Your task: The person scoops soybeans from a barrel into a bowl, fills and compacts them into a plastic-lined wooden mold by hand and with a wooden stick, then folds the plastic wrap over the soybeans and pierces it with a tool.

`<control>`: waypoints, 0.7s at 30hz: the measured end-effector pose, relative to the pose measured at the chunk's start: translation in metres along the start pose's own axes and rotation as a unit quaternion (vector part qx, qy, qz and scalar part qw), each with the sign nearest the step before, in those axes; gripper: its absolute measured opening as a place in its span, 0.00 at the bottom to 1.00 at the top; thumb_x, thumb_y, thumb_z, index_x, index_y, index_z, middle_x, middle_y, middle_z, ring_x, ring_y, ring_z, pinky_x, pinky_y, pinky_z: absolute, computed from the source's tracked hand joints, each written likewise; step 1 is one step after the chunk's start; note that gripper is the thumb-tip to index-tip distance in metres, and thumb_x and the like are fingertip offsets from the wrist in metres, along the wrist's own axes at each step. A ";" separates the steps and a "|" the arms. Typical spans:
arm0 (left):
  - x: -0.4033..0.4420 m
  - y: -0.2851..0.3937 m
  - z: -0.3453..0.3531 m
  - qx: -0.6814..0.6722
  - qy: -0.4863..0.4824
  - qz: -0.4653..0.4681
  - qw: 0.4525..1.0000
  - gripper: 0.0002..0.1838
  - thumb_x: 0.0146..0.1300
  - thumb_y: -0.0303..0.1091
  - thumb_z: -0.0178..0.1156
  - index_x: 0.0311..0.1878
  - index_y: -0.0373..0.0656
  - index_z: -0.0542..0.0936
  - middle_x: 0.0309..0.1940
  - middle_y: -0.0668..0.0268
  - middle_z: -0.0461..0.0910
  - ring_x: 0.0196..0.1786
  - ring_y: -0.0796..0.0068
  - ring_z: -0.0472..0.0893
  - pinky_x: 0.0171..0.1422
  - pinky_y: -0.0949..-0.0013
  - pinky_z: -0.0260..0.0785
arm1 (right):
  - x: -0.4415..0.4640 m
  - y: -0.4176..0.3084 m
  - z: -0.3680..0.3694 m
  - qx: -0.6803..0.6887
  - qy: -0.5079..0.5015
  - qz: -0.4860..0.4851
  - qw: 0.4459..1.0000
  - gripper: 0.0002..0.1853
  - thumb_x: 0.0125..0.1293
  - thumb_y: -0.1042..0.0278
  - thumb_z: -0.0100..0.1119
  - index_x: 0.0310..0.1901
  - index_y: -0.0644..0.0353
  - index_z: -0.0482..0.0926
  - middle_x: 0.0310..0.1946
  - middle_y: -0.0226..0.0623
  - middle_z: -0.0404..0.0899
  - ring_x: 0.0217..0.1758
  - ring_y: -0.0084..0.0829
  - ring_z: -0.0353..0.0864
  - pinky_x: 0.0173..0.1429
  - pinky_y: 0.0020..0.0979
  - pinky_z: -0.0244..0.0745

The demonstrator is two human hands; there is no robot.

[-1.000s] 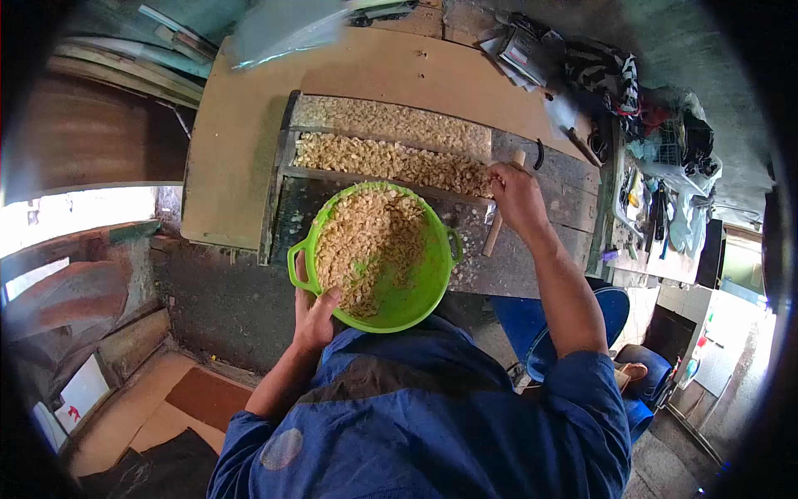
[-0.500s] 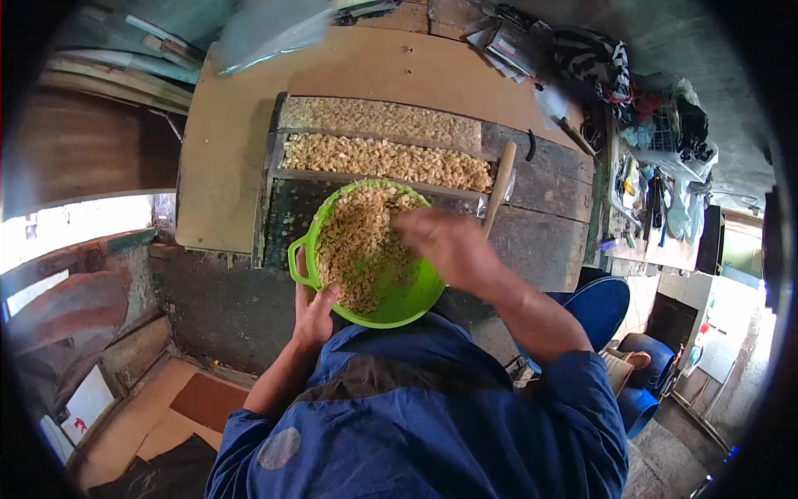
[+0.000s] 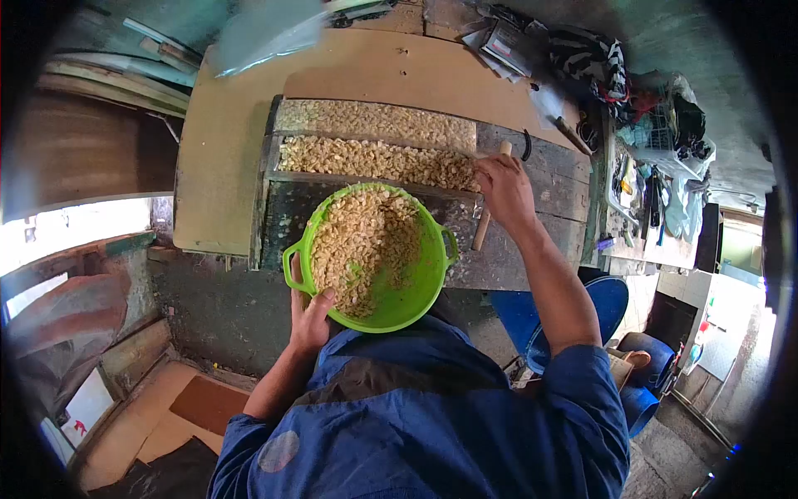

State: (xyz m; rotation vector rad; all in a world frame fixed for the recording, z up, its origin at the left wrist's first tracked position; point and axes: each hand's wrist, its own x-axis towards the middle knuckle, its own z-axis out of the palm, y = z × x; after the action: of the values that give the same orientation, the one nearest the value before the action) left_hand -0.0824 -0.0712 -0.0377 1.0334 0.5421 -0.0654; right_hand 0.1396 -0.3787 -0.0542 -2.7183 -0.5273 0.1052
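My left hand (image 3: pixel 311 321) grips the left handle and rim of a green plastic basin (image 3: pixel 432 283), thumb over the edge. Clumpy tan pieces (image 3: pixel 366 241), like nuts or puffed grain, fill much of the basin, while its lower right inside shows bare green. My right hand (image 3: pixel 504 185) is at the right end of a long row of the same pieces (image 3: pixel 374 160) in a wooden frame, fingers bunched downward; anything in them is hidden. Beneath that hand lies a wooden rolling stick (image 3: pixel 482 226), partly covered. A second row (image 3: pixel 374 123), flatter and seemingly under clear film, runs behind.
The dark wooden table (image 3: pixel 544 237) carries a brown board (image 3: pixel 220 179) at left and back. Plastic sheeting (image 3: pixel 274 33) lies at the far left, papers (image 3: pixel 505 46) at the back right. A blue barrel (image 3: pixel 605 308) stands right of me, near a cluttered side shelf (image 3: pixel 665 158).
My right hand has moved from above the basin, forward and right, to the end of the row. My left hand still holds the basin, which has barely shifted.
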 end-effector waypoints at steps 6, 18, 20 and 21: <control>0.001 0.003 0.003 0.019 -0.005 0.003 1.000 0.49 0.56 0.35 0.59 0.79 0.38 0.47 0.70 0.53 0.64 0.71 0.60 0.67 0.73 0.58 0.62 | 0.002 0.006 -0.008 0.021 0.011 0.090 0.996 0.11 0.65 0.67 0.58 0.47 0.57 0.84 0.46 0.45 0.82 0.56 0.48 0.78 0.61 0.44 0.74; 0.002 0.005 0.008 0.029 -0.026 0.009 0.999 0.46 0.58 0.36 0.57 0.79 0.42 0.50 0.70 0.53 0.65 0.70 0.59 0.69 0.73 0.58 0.62 | -0.021 0.002 -0.007 0.003 -0.010 0.056 0.998 0.12 0.64 0.76 0.57 0.49 0.58 0.82 0.48 0.45 0.81 0.55 0.49 0.79 0.60 0.45 0.75; 0.000 0.004 0.006 0.047 -0.016 0.009 0.999 0.46 0.59 0.37 0.57 0.79 0.42 0.48 0.71 0.53 0.64 0.71 0.59 0.68 0.74 0.57 0.60 | -0.014 -0.007 -0.002 0.022 -0.001 0.065 0.998 0.12 0.64 0.77 0.57 0.48 0.58 0.82 0.48 0.45 0.81 0.56 0.48 0.78 0.60 0.44 0.75; -0.001 0.004 0.007 0.048 -0.015 0.010 0.999 0.46 0.59 0.37 0.57 0.79 0.42 0.48 0.71 0.53 0.64 0.71 0.59 0.68 0.74 0.57 0.60 | -0.007 -0.008 0.003 0.034 0.024 0.046 0.998 0.11 0.66 0.72 0.57 0.49 0.58 0.82 0.49 0.46 0.81 0.56 0.48 0.78 0.61 0.45 0.74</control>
State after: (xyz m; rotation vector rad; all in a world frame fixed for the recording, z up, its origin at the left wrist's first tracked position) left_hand -0.0792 -0.0746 -0.0313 1.1297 0.5059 -0.0905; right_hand 0.1298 -0.3736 -0.0543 -2.6724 -0.3770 0.0806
